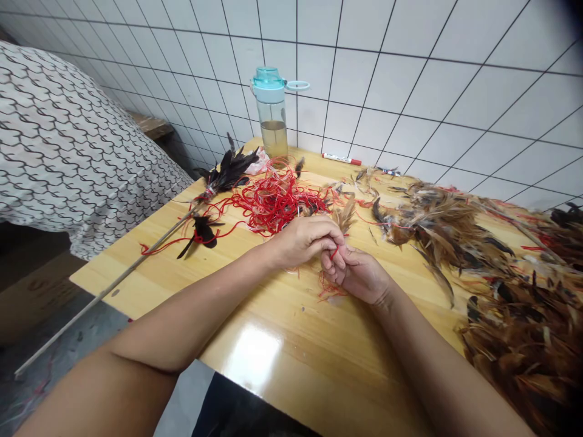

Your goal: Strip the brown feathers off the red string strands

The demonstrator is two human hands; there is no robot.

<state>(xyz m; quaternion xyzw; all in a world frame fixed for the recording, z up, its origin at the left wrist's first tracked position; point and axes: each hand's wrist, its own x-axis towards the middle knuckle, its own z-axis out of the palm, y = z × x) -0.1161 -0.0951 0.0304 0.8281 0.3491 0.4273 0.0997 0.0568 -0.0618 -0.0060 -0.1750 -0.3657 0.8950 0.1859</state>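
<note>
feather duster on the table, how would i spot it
On the yellow wooden table below the white tiled wall, look left of the red string tangle. The feather duster is a long thin stick running past the table's edge, and unlike the loose brown feathers on the right, it has dark feathers bound at its far end.
</note>
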